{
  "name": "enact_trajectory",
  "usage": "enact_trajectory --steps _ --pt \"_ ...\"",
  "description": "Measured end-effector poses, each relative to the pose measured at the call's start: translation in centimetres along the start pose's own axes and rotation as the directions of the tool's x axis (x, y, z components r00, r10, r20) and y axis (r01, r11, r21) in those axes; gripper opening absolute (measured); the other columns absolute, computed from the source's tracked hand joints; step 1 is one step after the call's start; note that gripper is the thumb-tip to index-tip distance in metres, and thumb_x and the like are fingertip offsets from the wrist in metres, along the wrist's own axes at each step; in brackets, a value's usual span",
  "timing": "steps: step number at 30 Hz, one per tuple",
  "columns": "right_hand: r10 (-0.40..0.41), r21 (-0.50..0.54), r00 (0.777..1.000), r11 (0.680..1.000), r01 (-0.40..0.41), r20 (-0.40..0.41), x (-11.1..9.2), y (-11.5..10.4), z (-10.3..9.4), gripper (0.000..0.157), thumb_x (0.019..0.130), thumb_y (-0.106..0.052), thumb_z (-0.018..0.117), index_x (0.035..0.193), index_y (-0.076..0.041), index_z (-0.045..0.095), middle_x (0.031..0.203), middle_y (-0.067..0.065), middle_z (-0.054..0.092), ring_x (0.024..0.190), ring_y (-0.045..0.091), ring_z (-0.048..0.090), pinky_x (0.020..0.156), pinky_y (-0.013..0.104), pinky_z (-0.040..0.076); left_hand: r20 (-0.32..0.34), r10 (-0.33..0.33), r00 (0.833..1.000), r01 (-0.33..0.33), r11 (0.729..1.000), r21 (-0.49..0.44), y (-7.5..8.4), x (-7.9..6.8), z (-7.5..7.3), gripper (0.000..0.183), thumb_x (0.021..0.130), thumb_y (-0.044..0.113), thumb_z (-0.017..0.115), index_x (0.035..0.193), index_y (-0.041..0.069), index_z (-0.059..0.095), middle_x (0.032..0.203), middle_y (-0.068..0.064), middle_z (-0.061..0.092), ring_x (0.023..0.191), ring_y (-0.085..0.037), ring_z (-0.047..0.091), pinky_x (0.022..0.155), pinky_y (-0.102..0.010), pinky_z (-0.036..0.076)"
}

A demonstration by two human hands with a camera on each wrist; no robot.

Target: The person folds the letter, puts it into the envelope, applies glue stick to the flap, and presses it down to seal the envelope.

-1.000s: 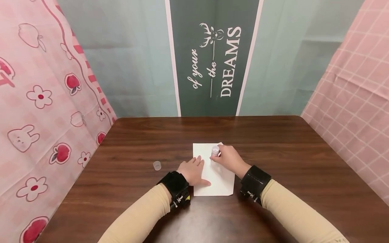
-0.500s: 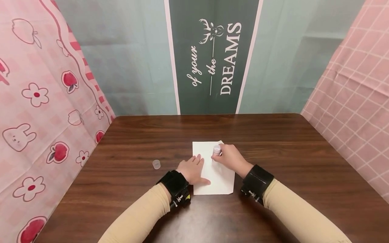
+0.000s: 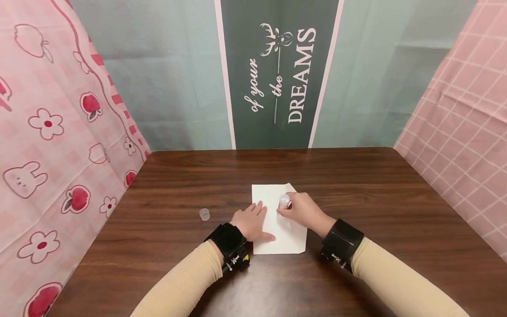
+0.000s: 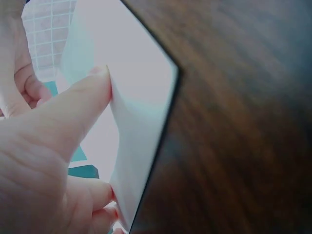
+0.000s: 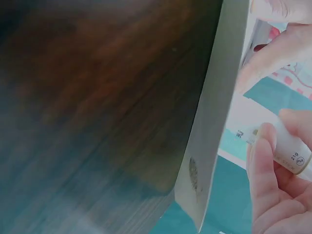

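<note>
A white sheet of paper (image 3: pixel 283 244) lies on the brown wooden table. My left hand (image 3: pixel 249 222) rests on its left part, fingers spread and thumb pointing right. My right hand (image 3: pixel 304 210) holds a white glue stick (image 3: pixel 284 201) upright between fingers and thumb, its lower end at the sheet. In the right wrist view, small print including "21g" shows on the glue stick (image 5: pixel 287 146). The left wrist view shows the left thumb (image 4: pixel 83 107) pressed along the paper (image 4: pixel 141 97). A clear cap (image 3: pixel 204 214) sits apart, left of the left hand.
The sheet's far right corner (image 3: pixel 289 186) bends up a little. Behind the table (image 3: pixel 190 176) hangs a green cloth (image 3: pixel 269 132) with white lettering, and pink patterned cloths (image 3: pixel 79 154) flank both sides. Each wrist wears a black band (image 3: pixel 343 241).
My right hand has shifted slightly to the right and nearer to me with the glue stick over the paper. The left hand stays in place on the sheet.
</note>
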State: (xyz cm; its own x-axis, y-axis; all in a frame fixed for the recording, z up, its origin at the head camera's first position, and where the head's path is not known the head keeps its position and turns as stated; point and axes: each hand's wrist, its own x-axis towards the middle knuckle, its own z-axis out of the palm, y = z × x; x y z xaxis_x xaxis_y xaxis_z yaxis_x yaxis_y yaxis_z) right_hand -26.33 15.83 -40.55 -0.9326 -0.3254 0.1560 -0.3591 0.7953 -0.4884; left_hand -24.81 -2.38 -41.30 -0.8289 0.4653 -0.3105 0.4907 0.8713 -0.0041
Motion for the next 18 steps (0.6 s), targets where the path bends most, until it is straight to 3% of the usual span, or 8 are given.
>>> enact_trajectory --steps 10,18 --pt "0.033 -0.020 0.999 0.999 -0.034 -0.042 2.4 0.6 0.6 0.028 0.079 -0.020 0.075 0.093 0.001 0.061 0.076 0.007 0.063 0.066 0.016 0.057 0.058 0.026 0.048 0.002 0.000 1.000 0.000 1.000 -0.019 0.0 0.2 0.3 0.093 0.080 0.071 0.048 0.147 0.011 0.026 0.153 -0.006 0.019 0.138 -0.021 0.022 0.101 -0.046 0.033" --pt "-0.032 0.010 0.999 0.999 0.031 0.033 0.9 0.1 0.0 0.022 0.077 -0.018 0.077 0.086 -0.003 0.064 0.069 0.001 0.062 0.060 0.011 0.053 0.053 0.024 0.044 0.000 -0.004 1.000 0.004 1.000 -0.019 0.0 0.1 0.2 0.093 0.080 0.071 0.048 0.147 0.011 0.027 0.153 -0.006 0.020 0.138 -0.021 0.022 0.101 -0.046 0.033"
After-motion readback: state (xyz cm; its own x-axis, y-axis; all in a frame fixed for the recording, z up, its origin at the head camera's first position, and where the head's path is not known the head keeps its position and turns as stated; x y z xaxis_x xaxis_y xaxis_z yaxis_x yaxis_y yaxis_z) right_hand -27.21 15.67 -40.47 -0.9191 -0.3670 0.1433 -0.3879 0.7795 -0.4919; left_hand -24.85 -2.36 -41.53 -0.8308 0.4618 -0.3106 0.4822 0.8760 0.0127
